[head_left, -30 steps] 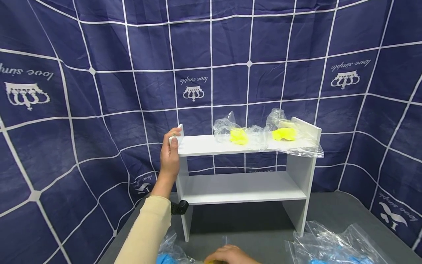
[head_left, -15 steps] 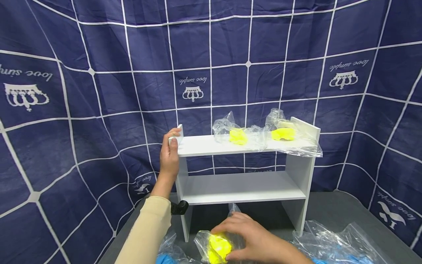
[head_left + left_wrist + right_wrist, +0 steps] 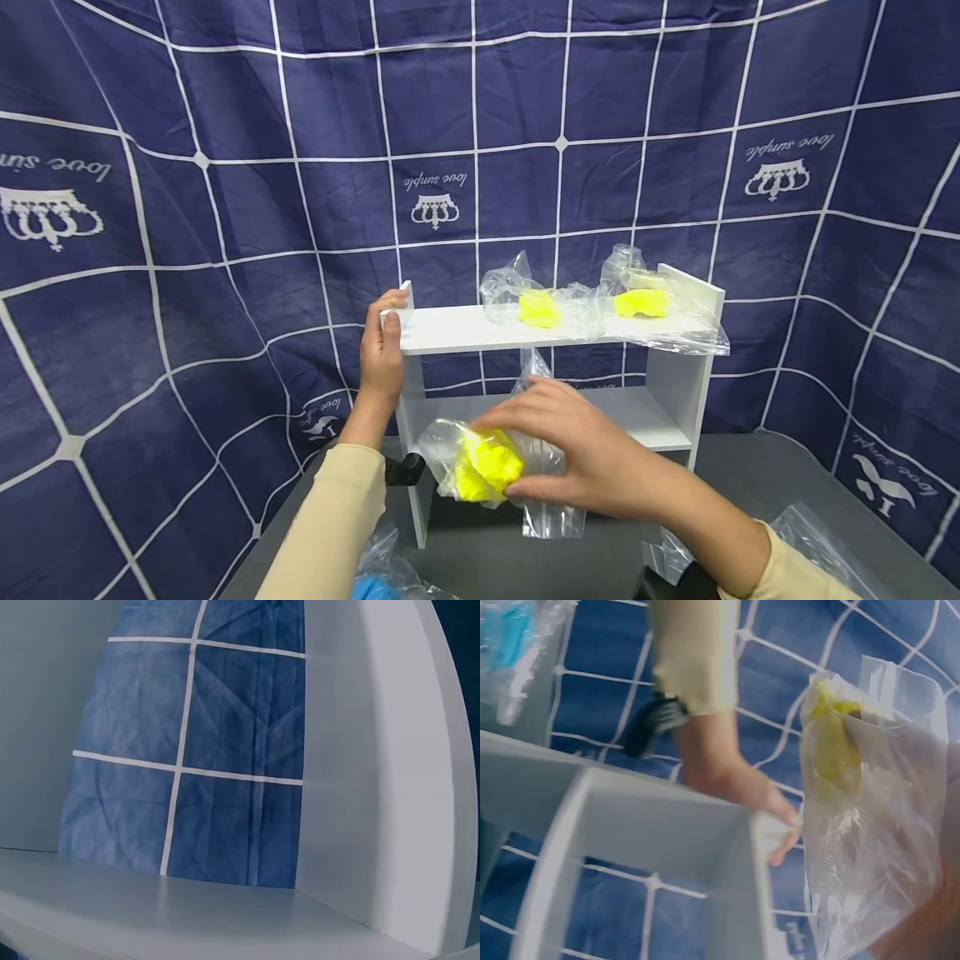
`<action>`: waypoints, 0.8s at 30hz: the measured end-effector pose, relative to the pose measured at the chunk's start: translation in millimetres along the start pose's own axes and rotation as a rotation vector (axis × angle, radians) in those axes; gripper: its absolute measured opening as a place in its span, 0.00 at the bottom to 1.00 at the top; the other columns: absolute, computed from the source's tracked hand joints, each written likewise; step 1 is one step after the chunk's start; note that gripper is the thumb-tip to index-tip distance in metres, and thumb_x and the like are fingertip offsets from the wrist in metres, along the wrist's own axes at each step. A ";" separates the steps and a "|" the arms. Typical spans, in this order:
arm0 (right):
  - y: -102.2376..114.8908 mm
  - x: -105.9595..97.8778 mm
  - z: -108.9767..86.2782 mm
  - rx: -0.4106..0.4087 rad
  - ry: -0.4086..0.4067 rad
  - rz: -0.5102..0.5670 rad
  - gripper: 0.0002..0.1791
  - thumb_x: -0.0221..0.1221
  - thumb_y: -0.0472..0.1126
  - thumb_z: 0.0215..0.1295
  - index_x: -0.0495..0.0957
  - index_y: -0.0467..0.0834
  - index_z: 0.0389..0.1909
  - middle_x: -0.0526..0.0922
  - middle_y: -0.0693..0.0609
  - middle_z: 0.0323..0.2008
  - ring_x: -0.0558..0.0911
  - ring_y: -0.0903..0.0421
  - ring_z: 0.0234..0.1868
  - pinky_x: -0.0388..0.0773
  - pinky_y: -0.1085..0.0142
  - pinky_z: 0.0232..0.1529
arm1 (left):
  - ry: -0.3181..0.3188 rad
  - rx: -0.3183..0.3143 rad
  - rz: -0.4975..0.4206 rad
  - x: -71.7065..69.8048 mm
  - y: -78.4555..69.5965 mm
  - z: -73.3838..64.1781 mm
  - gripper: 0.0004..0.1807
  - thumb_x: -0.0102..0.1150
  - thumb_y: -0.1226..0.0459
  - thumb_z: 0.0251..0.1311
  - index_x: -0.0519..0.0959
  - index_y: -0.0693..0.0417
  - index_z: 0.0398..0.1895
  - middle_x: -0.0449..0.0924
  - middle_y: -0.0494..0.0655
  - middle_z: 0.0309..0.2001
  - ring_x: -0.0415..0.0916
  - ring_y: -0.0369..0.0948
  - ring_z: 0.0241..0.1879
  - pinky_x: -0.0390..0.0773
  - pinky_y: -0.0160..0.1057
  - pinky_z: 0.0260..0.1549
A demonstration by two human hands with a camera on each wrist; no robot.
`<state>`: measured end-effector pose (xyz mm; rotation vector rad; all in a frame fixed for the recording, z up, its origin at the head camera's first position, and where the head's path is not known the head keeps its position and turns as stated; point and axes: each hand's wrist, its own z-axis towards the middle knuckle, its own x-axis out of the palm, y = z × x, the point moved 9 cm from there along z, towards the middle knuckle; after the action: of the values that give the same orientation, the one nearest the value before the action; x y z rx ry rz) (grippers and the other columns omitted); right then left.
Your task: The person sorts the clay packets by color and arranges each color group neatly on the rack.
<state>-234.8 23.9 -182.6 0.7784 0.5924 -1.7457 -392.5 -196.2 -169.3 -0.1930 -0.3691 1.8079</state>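
My left hand (image 3: 381,358) grips the raised left end panel of a white two-tier shelf (image 3: 442,333), thumb on the near side. In front of the shelf, my right hand (image 3: 573,442) pinches a clear plastic bag (image 3: 483,467) with a bright yellow lump inside; its loose ends stick out above and below the fingers. The right wrist view shows this plastic bag (image 3: 870,802) close up, with the left hand (image 3: 731,772) at the shelf corner beyond. Only shelf boards (image 3: 412,765) and curtain appear in the left wrist view. Two similar yellow bags (image 3: 538,308) (image 3: 641,302) lie on the top board.
A clear bag with blue contents (image 3: 375,587) lies at the front left of the dark grey table (image 3: 480,558). More clear bags (image 3: 817,546) lie at the right, partly behind the right forearm. A navy gridded curtain (image 3: 517,100) surrounds the back and sides.
My right hand has lifted the yellow bag from the table at the bottom of the view up in front of the shelf's middle board. The left hand keeps its grip on the panel.
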 end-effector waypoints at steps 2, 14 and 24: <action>-0.2 -11.2 12.7 0.003 -0.024 0.013 0.33 0.70 0.50 0.51 0.73 0.53 0.60 0.80 0.62 0.55 0.74 0.62 0.58 0.62 0.49 0.67 | -0.008 -0.011 -0.007 -1.0 -1.2 1.8 0.13 0.37 0.68 0.71 0.70 0.71 0.43 0.75 0.63 0.55 0.68 0.48 0.62 0.61 0.34 0.65; -38.6 -43.8 90.0 0.115 -0.141 -0.041 0.31 0.70 0.46 0.52 0.75 0.50 0.59 0.81 0.56 0.54 0.76 0.57 0.55 0.70 0.59 0.58 | -0.057 -0.188 0.026 -4.2 -30.5 13.3 0.18 0.35 0.69 0.69 0.74 0.77 0.42 0.78 0.44 0.43 0.72 0.27 0.47 0.67 0.26 0.51; -106.6 -31.1 110.1 0.386 -0.124 -0.136 0.31 0.68 0.50 0.54 0.73 0.55 0.61 0.79 0.57 0.58 0.76 0.53 0.56 0.67 0.54 0.62 | -0.008 -0.194 0.100 2.8 -38.2 17.2 0.20 0.34 0.69 0.62 0.76 0.77 0.38 0.75 0.71 0.46 0.69 0.57 0.50 0.59 0.31 0.54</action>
<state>-353.7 -4.6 -85.1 0.9010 0.2286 -2.0499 -364.0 -187.3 -139.8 -0.3451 -0.5491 1.8708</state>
